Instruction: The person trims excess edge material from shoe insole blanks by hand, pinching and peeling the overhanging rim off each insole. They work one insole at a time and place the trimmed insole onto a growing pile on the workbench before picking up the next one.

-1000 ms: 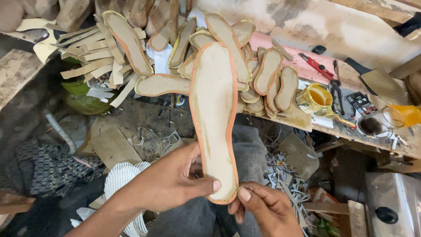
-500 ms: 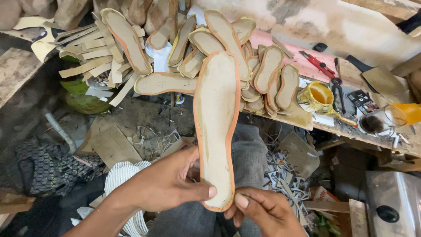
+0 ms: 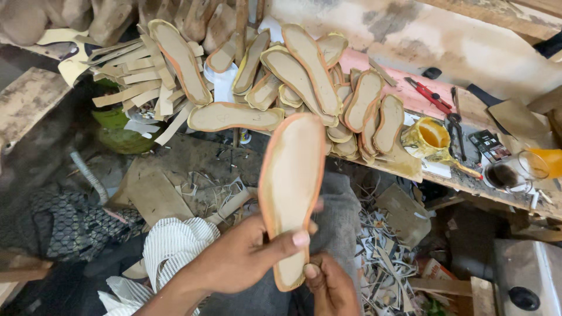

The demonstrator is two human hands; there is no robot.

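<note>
A tan shoe insole with an orange rim stands upright in front of me, toe end up. My left hand grips it around the lower half, thumb pressed across its face. My right hand holds the heel end from below, fingers curled under the sole and thumb on its edge. Behind it, a heap of similar orange-rimmed insoles lies on the workbench.
A glue-smeared yellow tin, red-handled pliers, dark pincers and a glass cup sit on the bench at right. Cut strips pile up at left. Scraps litter the floor; a striped cloth lies near my left arm.
The insole has dropped lower and tilted a little to the right in my hands. My left thumb now lies across its face, and both hands sit lower in view.
</note>
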